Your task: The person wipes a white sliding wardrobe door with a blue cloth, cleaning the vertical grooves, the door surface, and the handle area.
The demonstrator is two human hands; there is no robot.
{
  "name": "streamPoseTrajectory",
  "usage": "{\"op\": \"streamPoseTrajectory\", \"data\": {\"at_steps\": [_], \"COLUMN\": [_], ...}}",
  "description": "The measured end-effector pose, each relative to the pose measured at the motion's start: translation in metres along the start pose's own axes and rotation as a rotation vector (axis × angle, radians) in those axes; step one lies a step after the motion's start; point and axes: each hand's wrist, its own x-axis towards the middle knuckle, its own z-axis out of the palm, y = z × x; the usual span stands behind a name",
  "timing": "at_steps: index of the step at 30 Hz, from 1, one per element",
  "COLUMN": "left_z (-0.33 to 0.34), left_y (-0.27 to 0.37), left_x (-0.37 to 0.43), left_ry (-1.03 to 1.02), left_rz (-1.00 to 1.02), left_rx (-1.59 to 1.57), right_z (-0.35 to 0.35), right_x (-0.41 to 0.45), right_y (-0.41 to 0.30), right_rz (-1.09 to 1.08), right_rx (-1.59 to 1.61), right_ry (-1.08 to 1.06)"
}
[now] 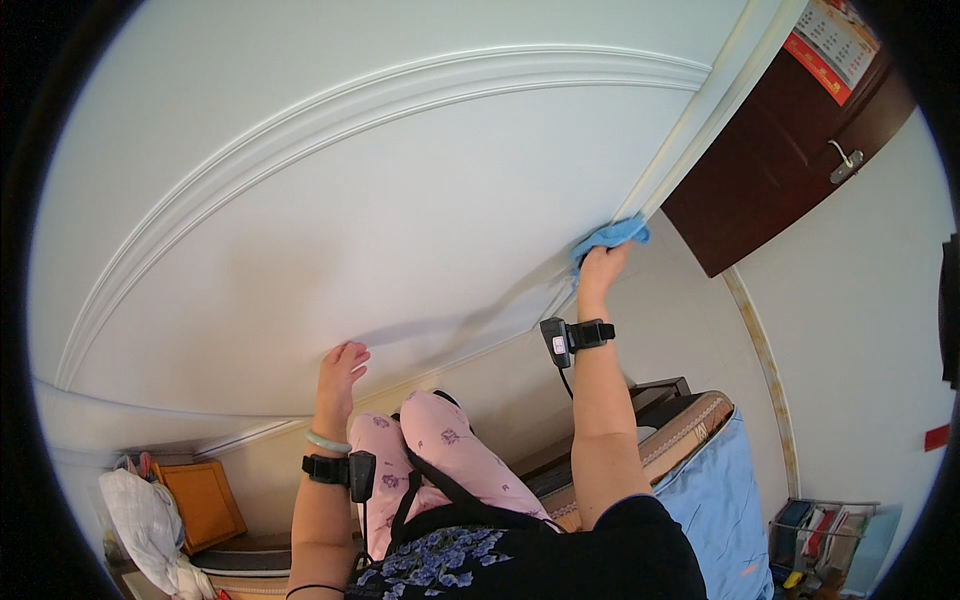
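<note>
My right hand (602,268) grips a blue cloth (611,234) and presses it against the vertical trim (671,146) at the right edge of a white wall panel (442,195). Part of the cloth is hidden under the fingers. My left hand (343,375) holds nothing; its fingers are slightly spread in front of the panel's lower part. Whether its fingertips touch the surface, I cannot tell. Curved moulding (390,97) runs across the panel above both hands. Each forearm wears a black strapped device, and a pale bangle (328,441) circles my left wrist.
Right of the panel stands a dark brown door (757,165) with a metal handle and a hanging calendar. A mattress edge (686,435) with blue bedding (716,502) lies behind my right arm. A wire rack (821,536) is at lower right; an orange-brown board (199,506) and white fabric (142,510) are lower left.
</note>
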Motion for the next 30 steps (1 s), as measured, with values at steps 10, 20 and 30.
{"op": "streamPoseTrajectory", "data": {"at_steps": [10,20,30], "left_z": [-0.002,0.0,0.005], "left_y": [-0.002,0.001,0.009], "left_x": [0.004,0.002,-0.005], "left_ry": [-0.026,-0.024,-0.021], "left_rz": [0.009,0.022,0.003], "left_rx": [0.012,0.0,0.017], "right_z": [0.009,0.013,0.001], "right_x": [-0.01,-0.017,-0.017], "right_y": [0.044,0.152,0.186], "right_rz": [-0.009,0.156,0.885], "right_rx": [-0.249,-0.494,0.212], "right_ry": [0.103,-0.057,-0.021]}}
